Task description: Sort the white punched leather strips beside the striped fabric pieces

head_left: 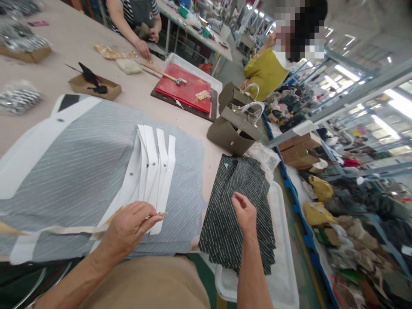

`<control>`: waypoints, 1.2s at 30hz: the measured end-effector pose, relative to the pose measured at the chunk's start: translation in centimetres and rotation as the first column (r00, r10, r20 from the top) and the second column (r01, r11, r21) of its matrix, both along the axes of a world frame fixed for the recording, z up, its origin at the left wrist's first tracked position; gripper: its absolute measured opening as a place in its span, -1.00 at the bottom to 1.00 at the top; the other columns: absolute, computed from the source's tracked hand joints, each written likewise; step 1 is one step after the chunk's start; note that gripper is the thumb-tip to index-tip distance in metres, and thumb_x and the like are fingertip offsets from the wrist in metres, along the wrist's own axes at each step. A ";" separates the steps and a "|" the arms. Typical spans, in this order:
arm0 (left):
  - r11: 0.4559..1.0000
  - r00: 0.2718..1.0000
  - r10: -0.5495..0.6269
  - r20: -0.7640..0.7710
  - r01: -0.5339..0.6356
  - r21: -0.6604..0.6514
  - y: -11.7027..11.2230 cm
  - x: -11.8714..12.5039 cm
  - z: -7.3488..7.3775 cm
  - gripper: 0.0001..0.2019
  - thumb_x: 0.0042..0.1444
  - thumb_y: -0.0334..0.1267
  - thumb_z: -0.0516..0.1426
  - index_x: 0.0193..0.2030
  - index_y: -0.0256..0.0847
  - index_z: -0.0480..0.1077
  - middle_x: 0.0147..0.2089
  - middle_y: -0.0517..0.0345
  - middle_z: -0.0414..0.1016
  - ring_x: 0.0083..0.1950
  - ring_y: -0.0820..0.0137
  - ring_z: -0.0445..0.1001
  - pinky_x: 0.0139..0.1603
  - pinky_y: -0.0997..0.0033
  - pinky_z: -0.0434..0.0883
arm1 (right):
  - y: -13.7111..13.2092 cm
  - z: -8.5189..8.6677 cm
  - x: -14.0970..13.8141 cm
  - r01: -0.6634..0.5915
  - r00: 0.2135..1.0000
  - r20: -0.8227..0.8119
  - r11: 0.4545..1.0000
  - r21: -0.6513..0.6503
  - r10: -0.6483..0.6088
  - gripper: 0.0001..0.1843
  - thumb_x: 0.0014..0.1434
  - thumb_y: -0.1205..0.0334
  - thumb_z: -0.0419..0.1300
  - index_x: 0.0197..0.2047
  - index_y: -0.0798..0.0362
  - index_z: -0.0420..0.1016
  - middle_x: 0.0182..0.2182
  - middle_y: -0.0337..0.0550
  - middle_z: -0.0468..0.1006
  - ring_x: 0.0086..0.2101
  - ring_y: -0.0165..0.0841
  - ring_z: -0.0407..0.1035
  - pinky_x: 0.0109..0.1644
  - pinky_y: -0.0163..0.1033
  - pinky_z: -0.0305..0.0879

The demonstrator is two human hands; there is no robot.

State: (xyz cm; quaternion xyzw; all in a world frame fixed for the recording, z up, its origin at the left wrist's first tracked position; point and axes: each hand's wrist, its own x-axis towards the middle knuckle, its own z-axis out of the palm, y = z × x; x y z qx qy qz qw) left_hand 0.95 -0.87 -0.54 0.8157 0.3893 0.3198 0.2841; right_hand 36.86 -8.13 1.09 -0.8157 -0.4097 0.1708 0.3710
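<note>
My left hand rests on a stack of grey striped fabric panels with white trim. Its fingers are pinched on a thin stick-like tool at the ends of several white strips fanned across the panel. My right hand lies on a pile of dark striped fabric pieces, fingers curled on the top piece. The dark pile sits in a white tray off the table's right edge.
Two taupe handbags stand at the table's right edge. A red mat with a hammer lies farther back, next to a cardboard tray. One person works at the far side; another in yellow sits at the right.
</note>
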 end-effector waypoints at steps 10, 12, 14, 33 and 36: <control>0.996 0.993 -0.011 -0.113 0.021 0.089 0.5 -1.1 -0.5 -0.60 0.37 -0.03 -0.01 -0.46 -0.16 0.36 -0.45 0.19 0.40 -0.37 0.38 0.37 -0.30 0.37 0.26 | 4.6 2.4 -16.8 -0.858 0.513 0.198 0.504 0.097 0.836 -0.82 0.31 0.30 0.12 -0.10 0.01 0.54 -0.26 -0.11 0.61 -0.22 -0.33 0.46 -0.09 -0.23 0.38; 0.995 0.993 -0.023 -0.117 0.034 0.097 0.6 -1.5 -0.5 -0.60 0.38 -0.06 -0.02 -0.46 -0.17 0.35 -0.45 0.20 0.39 -0.39 0.40 0.36 -0.33 0.38 0.25 | 5.0 2.0 -17.0 -0.863 0.504 0.216 0.500 0.078 0.836 -0.82 0.32 0.30 0.10 -0.08 0.03 0.52 -0.28 -0.10 0.60 -0.24 -0.33 0.45 -0.11 -0.23 0.37; 0.991 0.993 -0.026 -0.119 0.042 0.130 0.7 -1.9 -0.5 -0.59 0.39 -0.08 -0.02 -0.47 -0.17 0.35 -0.46 0.20 0.38 -0.41 0.42 0.35 -0.36 0.39 0.23 | 5.4 1.7 -17.3 -0.860 0.508 0.224 0.505 0.074 0.832 -0.79 0.32 0.29 0.11 -0.02 0.05 0.48 -0.28 -0.09 0.59 -0.25 -0.33 0.45 -0.12 -0.24 0.36; 0.998 0.999 -0.013 0.052 0.016 -0.058 2.1 -2.5 -0.9 -0.73 0.37 -0.22 -0.03 -0.23 -0.15 0.46 -0.35 0.16 0.55 -0.33 0.42 0.52 -0.29 0.48 0.38 | 10.8 -4.0 -18.9 -0.333 0.825 -0.451 0.938 0.097 0.340 -0.88 0.07 0.22 0.20 -0.40 0.07 0.51 -0.59 -0.30 0.48 -0.56 -0.44 0.36 -0.42 -0.33 0.37; 0.979 0.999 0.023 0.026 -0.017 -0.205 1.8 -2.3 -2.1 -0.73 0.36 -0.17 -0.04 -0.24 -0.14 0.44 -0.33 0.17 0.55 -0.31 0.39 0.53 -0.27 0.45 0.40 | 14.0 -6.4 -17.3 -0.163 0.695 -0.705 0.986 0.042 0.145 -0.75 -0.02 0.08 0.29 -0.36 0.10 0.53 -0.62 -0.32 0.47 -0.59 -0.46 0.34 -0.46 -0.32 0.40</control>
